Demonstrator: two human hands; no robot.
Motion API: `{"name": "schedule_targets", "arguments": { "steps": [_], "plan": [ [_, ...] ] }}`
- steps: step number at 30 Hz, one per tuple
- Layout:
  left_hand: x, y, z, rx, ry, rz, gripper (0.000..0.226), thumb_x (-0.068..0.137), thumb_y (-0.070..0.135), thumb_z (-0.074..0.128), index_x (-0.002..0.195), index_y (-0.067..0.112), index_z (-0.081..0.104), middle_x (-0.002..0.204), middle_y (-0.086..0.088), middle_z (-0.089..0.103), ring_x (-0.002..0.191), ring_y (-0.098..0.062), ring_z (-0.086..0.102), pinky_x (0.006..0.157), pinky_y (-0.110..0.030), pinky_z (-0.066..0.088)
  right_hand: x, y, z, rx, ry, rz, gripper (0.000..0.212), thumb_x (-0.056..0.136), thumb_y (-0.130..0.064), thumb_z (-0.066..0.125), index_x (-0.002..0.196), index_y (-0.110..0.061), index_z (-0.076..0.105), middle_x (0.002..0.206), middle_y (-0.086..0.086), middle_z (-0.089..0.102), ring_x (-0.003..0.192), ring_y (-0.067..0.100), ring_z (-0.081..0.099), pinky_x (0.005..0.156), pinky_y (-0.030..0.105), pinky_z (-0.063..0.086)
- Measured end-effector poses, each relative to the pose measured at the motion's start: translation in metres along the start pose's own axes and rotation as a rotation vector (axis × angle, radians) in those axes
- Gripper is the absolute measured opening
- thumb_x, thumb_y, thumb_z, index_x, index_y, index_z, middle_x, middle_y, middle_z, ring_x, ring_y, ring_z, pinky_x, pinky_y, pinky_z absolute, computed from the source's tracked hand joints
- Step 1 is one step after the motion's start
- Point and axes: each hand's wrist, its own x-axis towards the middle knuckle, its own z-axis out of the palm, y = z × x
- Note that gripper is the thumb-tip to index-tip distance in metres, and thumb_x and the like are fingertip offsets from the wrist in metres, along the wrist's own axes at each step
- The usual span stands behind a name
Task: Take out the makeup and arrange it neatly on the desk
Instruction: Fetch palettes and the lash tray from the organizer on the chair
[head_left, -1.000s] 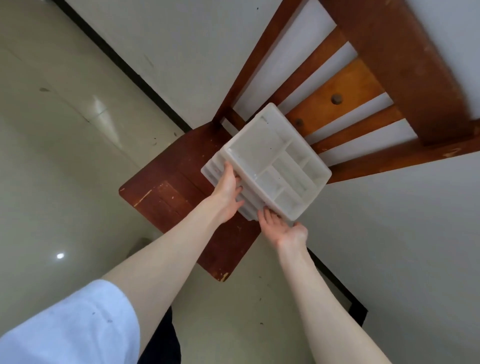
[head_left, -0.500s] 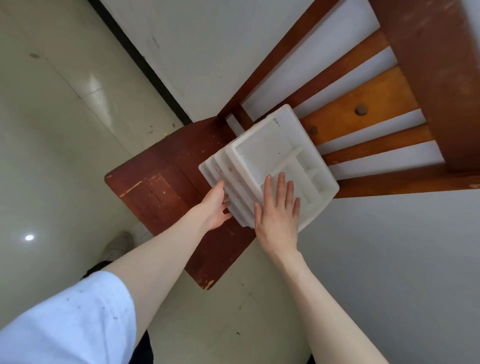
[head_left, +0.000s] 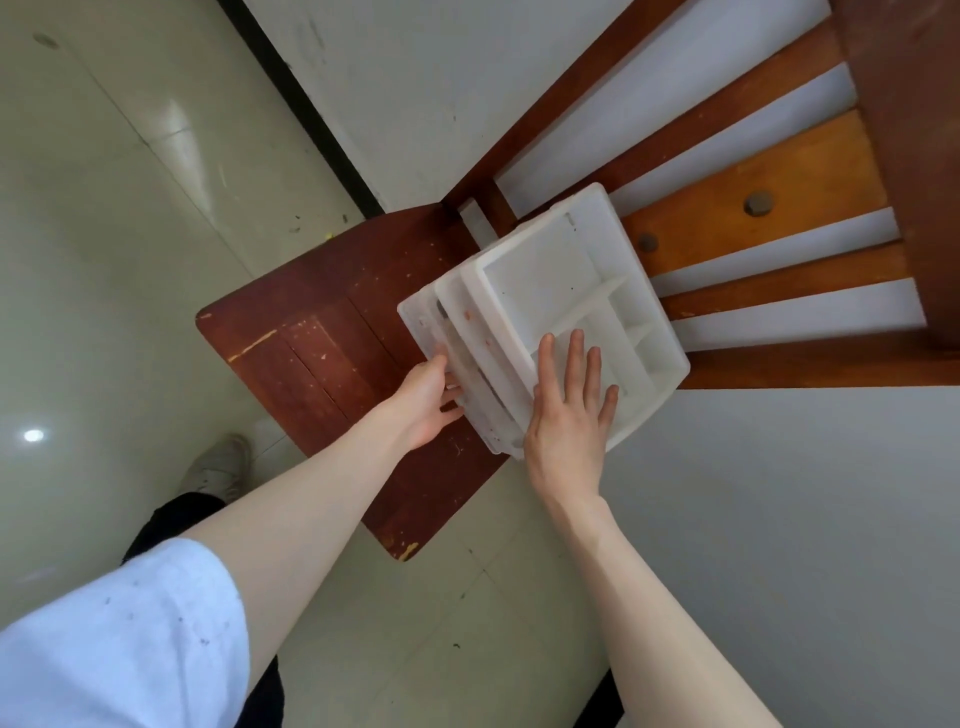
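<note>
A white translucent plastic organiser box (head_left: 545, 312), with open compartments on top and shallow drawers at its front, sits on the seat of a dark red-brown wooden chair (head_left: 322, 343), toward the backrest. The left hand (head_left: 427, 402) has its grip curled on the box's lower front drawer edge; the right hand (head_left: 569, 410) lies flat, fingers straight, across the box's near top corner. No makeup is visible in the top compartments. The box looks light, stiff and smooth, likely slippery; steadying the top while pulling a drawer by its front lip seems sensible
</note>
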Motion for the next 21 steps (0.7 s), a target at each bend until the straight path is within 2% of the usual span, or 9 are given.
{"name": "schedule_targets", "arguments": {
  "steps": [3, 5, 7, 12, 15, 19, 21],
  "plan": [
    [-0.007, -0.009, -0.018, -0.007, 0.008, 0.010, 0.043, 0.096, 0.047, 0.035, 0.127, 0.018, 0.044, 0.104, -0.003, 0.059, 0.095, -0.017, 0.057, 0.091, -0.039, 0.043, 0.000, -0.001, 0.000, -0.012, -0.002, 0.018, 0.081, 0.092, 0.003, 0.044, 0.149, -0.026, -0.006, 0.158, 0.005, -0.013, 0.142, 0.022, -0.020, 0.116, 0.048, -0.009],
    [-0.012, -0.015, -0.028, -0.021, 0.031, 0.012, 0.051, 0.096, 0.047, 0.035, 0.136, 0.015, 0.038, 0.120, -0.007, 0.057, 0.114, -0.025, 0.053, 0.099, -0.041, 0.039, 0.001, -0.002, 0.000, -0.036, -0.010, 0.025, 0.079, 0.095, -0.004, 0.045, 0.149, -0.027, -0.008, 0.157, 0.004, -0.014, 0.143, 0.023, -0.020, 0.116, 0.048, -0.008],
    [-0.019, -0.019, -0.034, -0.031, 0.057, 0.001, 0.053, 0.097, 0.046, 0.033, 0.139, 0.014, 0.033, 0.132, -0.012, 0.050, 0.124, -0.029, 0.046, 0.102, -0.040, 0.037, 0.001, -0.004, 0.000, -0.039, -0.018, 0.037, 0.080, 0.095, -0.005, 0.046, 0.148, -0.028, -0.010, 0.157, 0.004, -0.015, 0.143, 0.023, -0.018, 0.117, 0.049, -0.006],
    [-0.033, -0.024, -0.042, -0.036, 0.072, -0.005, 0.050, 0.098, 0.042, 0.031, 0.137, 0.011, 0.033, 0.132, -0.015, 0.049, 0.121, -0.029, 0.048, 0.099, -0.040, 0.039, -0.001, -0.011, -0.005, -0.034, -0.045, 0.061, 0.079, 0.095, -0.004, 0.044, 0.148, -0.028, -0.010, 0.157, 0.004, -0.016, 0.143, 0.025, -0.018, 0.117, 0.049, -0.004],
    [-0.041, -0.023, -0.051, -0.014, 0.084, -0.008, 0.049, 0.099, 0.042, 0.031, 0.137, 0.011, 0.034, 0.127, -0.013, 0.052, 0.116, -0.027, 0.051, 0.092, -0.038, 0.042, -0.002, -0.022, -0.011, 0.032, -0.033, 0.115, 0.064, 0.098, -0.007, 0.037, 0.150, -0.023, 0.004, 0.158, 0.008, -0.005, 0.145, 0.028, -0.008, 0.118, 0.050, 0.004],
    [-0.047, -0.017, -0.062, 0.097, 0.086, -0.021, 0.048, 0.099, 0.040, 0.030, 0.137, 0.010, 0.036, 0.130, -0.012, 0.051, 0.123, -0.027, 0.048, 0.096, -0.039, 0.041, -0.022, -0.049, -0.009, 0.188, 0.128, 0.107, 0.044, 0.093, -0.006, 0.046, 0.136, -0.009, 0.044, 0.148, 0.015, 0.033, 0.137, 0.032, 0.031, 0.111, 0.051, 0.027],
    [-0.050, -0.015, -0.064, 0.169, 0.095, -0.015, 0.046, 0.100, 0.038, 0.032, 0.136, 0.010, 0.037, 0.130, -0.011, 0.051, 0.121, -0.025, 0.049, 0.096, -0.039, 0.042, -0.031, -0.056, -0.004, 0.235, 0.150, 0.127, 0.039, 0.092, -0.005, 0.048, 0.131, -0.007, 0.050, 0.146, 0.015, 0.037, 0.134, 0.032, 0.035, 0.110, 0.049, 0.031]
  ]
}}
